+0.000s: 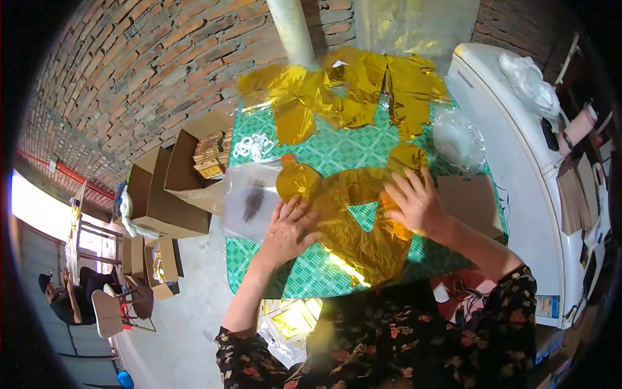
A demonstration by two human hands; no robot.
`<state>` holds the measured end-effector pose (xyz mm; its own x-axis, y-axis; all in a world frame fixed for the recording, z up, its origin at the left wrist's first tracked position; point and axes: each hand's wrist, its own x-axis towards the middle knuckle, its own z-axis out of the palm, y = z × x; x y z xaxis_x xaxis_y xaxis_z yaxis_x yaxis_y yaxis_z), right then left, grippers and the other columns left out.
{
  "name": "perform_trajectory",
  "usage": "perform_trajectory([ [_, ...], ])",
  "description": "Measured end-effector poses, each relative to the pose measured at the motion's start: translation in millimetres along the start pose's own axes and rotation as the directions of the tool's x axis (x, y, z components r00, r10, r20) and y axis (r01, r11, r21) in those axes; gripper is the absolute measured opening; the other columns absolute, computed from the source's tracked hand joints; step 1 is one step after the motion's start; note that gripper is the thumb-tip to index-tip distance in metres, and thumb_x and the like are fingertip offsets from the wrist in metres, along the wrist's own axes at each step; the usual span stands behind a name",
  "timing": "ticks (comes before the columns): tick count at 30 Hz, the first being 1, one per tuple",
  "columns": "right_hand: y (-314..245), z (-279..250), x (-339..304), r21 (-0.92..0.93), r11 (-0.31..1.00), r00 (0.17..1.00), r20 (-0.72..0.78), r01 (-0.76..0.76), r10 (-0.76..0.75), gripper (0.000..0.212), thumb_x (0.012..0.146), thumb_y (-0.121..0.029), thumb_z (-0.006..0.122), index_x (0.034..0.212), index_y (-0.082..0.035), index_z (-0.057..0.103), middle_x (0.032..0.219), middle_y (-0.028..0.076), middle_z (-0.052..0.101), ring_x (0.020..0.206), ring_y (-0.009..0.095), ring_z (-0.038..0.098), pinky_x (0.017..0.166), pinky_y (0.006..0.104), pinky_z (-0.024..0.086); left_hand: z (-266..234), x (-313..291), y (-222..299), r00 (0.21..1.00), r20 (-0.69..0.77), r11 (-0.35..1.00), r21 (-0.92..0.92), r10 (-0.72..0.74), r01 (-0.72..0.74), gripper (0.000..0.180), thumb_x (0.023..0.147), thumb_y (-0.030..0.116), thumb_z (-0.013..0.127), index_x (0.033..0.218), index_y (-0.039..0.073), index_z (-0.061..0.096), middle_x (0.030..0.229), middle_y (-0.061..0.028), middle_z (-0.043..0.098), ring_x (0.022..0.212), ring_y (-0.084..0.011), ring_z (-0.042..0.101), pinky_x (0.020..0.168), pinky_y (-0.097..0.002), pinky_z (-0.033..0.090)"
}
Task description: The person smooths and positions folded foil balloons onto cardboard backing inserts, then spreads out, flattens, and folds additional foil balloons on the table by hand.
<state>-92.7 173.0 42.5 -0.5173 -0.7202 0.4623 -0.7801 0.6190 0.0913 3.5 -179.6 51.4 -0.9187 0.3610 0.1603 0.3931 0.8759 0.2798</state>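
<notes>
A flat, uninflated gold foil balloon (353, 243) with rounded lobes and a triangular gap lies across the near part of the table. My left hand (290, 230) rests on its left side, fingers stretched out over the foil below a round lobe. On the right side, my right hand (414, 201) lies with fingers spread on the foil, near another round lobe. An orange patch shows under the right fingers. Beneath the balloon's left edge is a clear plastic bag (236, 207) with a dark printed patch.
More gold foil balloons (353, 97) cover the table's far end. White rings (254, 146), a clear plastic bundle (459, 139) and brown cardboard (470, 204) lie on the green patterned cloth (249, 259). Cardboard boxes (172, 194) stand left; a white freezer (518, 149) stands right. A person (68, 295) sits far left.
</notes>
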Motion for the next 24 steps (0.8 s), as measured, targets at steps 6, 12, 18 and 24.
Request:
perform_trajectory([
  [6, 20, 51, 125, 0.11, 0.983, 0.985, -0.104, 0.149, -0.138, 0.035, 0.085, -0.021, 0.073, 0.115, -0.006, 0.066, 0.127, 0.011, 0.062, 0.125, 0.031, 0.054, 0.107, 0.048, 0.041, -6, 46, -17, 0.993, -0.08, 0.996, 0.027, -0.085, 0.087, 0.041, 0.095, 0.037, 0.067, 0.124, 0.009, 0.07, 0.134, -0.0148, 0.064, 0.135, -0.0358, 0.051, 0.118, -0.05, 0.031],
  [12, 20, 155, 225, 0.159, 0.971, 0.971, -0.189, 0.177, -0.146, 0.022, 0.089, -0.014, 0.06, 0.108, -0.007, 0.066, 0.121, 0.007, 0.065, 0.123, 0.024, 0.056, 0.104, 0.0392, 0.043, 6, 65, -20, 0.999, 0.002, 0.954, 0.295, -0.054, 0.051, 0.048, 0.094, 0.035, 0.068, 0.135, 0.012, 0.062, 0.143, -0.0132, 0.056, 0.139, -0.0333, 0.047, 0.115, -0.0473, 0.037],
  [18, 22, 205, 245, 0.1, 0.979, 0.967, -0.203, 0.178, -0.155, 0.021, 0.087, -0.013, 0.06, 0.106, -0.006, 0.065, 0.116, 0.01, 0.067, 0.116, 0.026, 0.062, 0.095, 0.0396, 0.051, 9, 66, -30, 0.993, -0.092, 0.983, 0.165, -0.068, 0.082, 0.048, 0.091, 0.033, 0.071, 0.134, 0.012, 0.063, 0.141, -0.014, 0.058, 0.137, -0.0352, 0.049, 0.111, -0.0464, 0.041],
  [24, 28, 203, 250, 0.201, 0.955, 0.958, -0.233, 0.218, -0.17, 0.008, 0.085, -0.01, 0.06, 0.092, -0.006, 0.06, 0.093, 0.012, 0.069, 0.094, 0.03, 0.07, 0.078, 0.0425, 0.057, -5, 107, -73, 0.945, -0.278, 0.98, -0.144, -0.171, 0.135, 0.041, 0.091, 0.023, 0.073, 0.127, 0.005, 0.065, 0.132, -0.0191, 0.064, 0.118, -0.0373, 0.063, 0.097, -0.0431, 0.052],
])
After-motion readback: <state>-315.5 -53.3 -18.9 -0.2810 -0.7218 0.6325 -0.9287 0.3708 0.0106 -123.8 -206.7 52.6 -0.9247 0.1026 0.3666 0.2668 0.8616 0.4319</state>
